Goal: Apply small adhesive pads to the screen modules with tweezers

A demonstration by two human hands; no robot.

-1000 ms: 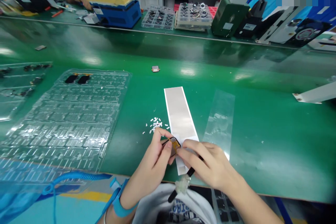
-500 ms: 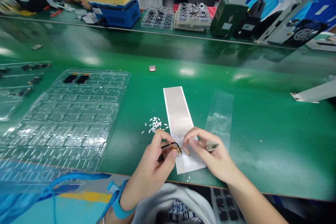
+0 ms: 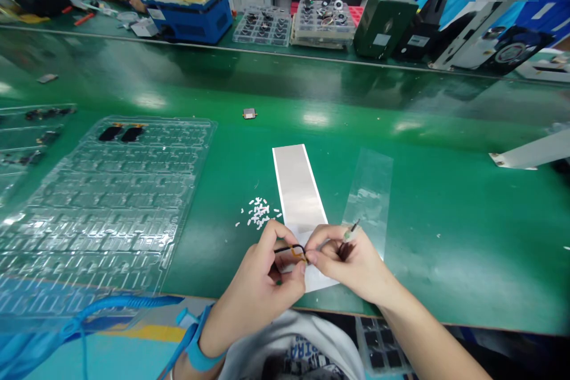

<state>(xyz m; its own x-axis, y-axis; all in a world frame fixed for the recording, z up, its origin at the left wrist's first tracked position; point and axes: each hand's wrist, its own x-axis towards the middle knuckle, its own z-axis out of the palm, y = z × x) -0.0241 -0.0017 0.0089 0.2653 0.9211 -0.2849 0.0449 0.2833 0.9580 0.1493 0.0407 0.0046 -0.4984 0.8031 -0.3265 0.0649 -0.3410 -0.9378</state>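
Tool in grip, the right hand is seemingly pinching the part the left hand is gripping; tugging would be risking tears.

Soft, bright light covers your left hand and right hand. Beyond your grip, pale glare spots the green table; left of the grip, the clear tray glints. Farthest off, blocky pixelation masks two patches.

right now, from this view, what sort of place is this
Probably an electronics assembly workshop, going by the long green workbench, the clear pocketed tray and the blue wrist strap being worn.
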